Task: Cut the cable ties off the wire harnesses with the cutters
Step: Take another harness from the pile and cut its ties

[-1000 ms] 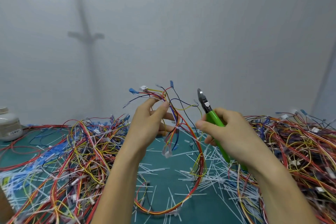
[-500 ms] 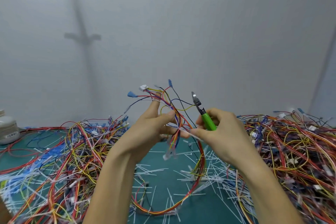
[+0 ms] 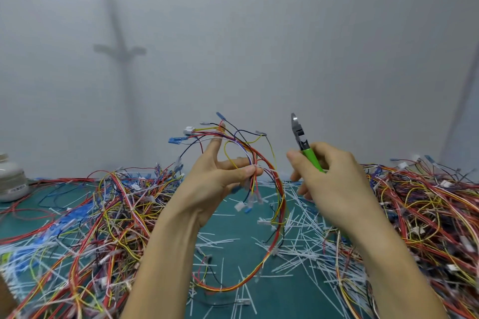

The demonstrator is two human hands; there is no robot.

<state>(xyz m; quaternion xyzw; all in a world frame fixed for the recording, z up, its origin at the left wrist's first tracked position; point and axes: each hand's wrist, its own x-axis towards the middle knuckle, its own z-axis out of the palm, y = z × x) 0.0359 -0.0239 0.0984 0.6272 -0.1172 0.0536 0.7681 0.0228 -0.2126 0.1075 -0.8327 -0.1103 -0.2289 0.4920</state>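
Pinching a wire harness [image 3: 255, 163] between thumb and fingers, the left hand [image 3: 217, 179] holds it raised above the green mat [image 3: 233, 228]. Just beside it, the right hand [image 3: 334, 181] grips green-handled cutters [image 3: 302, 141], blades pointing up, apart from the wires.

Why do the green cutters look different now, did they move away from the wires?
Yes. The green cutters in the right hand swung right and more upright, away from the wire harness pinched in the left hand, judged against the wall behind.
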